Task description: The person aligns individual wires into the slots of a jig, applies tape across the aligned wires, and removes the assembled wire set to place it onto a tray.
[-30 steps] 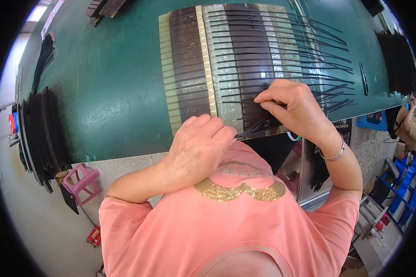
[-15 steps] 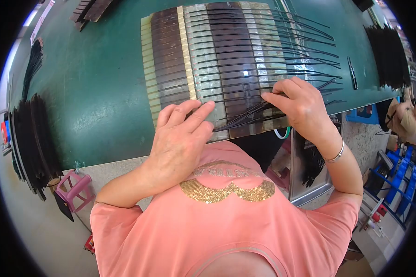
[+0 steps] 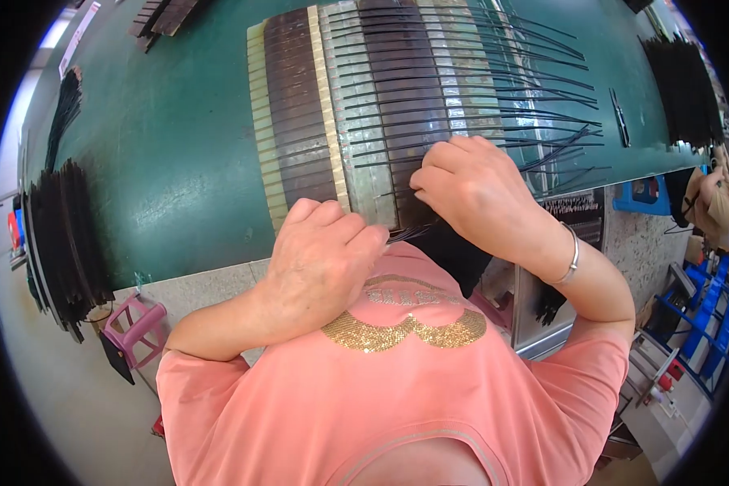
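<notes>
A slotted board (image 3: 296,89) with brown, pale green and clear bands lies on the green table, a yellow strip running across it. Thin black wires (image 3: 549,116) rest side by side in its slots, their loose ends spread past the right edge. My left hand (image 3: 320,259) is closed at the near edge around a bundle of black wires (image 3: 411,234), most of it hidden by the fingers. Over the board's near part, my right hand (image 3: 478,190) is pinched; a thin wire end shows just left of its fingertips.
Thick stacks of black strands hang at the table's left edge (image 3: 65,235) and lie at the right (image 3: 682,93). Tweezers (image 3: 620,117) lie right of the board. A pink stool (image 3: 134,328) stands below left, a blue stool (image 3: 641,197) to the right.
My right hand has moved left across the board. My left hand's fingers have curled in from a spread pose, and the bundle has shifted down toward the table edge.
</notes>
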A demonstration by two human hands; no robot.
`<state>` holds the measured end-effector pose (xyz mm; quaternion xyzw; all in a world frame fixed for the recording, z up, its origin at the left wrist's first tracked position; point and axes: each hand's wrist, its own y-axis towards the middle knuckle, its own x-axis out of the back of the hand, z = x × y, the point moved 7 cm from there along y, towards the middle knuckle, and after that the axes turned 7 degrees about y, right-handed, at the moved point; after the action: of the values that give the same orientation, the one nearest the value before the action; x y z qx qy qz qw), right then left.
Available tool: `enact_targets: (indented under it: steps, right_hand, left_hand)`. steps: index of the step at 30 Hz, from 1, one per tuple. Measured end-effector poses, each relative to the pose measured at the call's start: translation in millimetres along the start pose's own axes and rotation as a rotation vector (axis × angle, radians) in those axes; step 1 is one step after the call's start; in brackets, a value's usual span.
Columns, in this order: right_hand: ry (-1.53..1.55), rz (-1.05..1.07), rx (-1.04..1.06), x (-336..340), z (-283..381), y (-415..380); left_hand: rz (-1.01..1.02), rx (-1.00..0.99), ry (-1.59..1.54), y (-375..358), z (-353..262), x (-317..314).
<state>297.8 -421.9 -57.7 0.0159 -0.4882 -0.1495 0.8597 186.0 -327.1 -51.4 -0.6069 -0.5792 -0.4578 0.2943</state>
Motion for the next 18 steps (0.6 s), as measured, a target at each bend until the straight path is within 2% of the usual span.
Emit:
enact_targets:
  steps: [2,5,8,18]
  right_hand:
    - [-0.024,0.078,-0.026,-10,-4,6]
    - [0.067,0.071,-0.036,-9,-7,7]
    - [0.460,0.003,-0.249,3,-7,13]
    - [0.358,0.018,-0.202,-20,-12,25]
  left_hand:
    - [-0.008,0.010,0.003,-2,2,-1]
    - [-0.050,0.028,0.000,-5,7,-2]
    - [-0.049,0.030,0.011,-5,10,-2]
    - [-0.061,0.085,-0.019,-8,20,0]
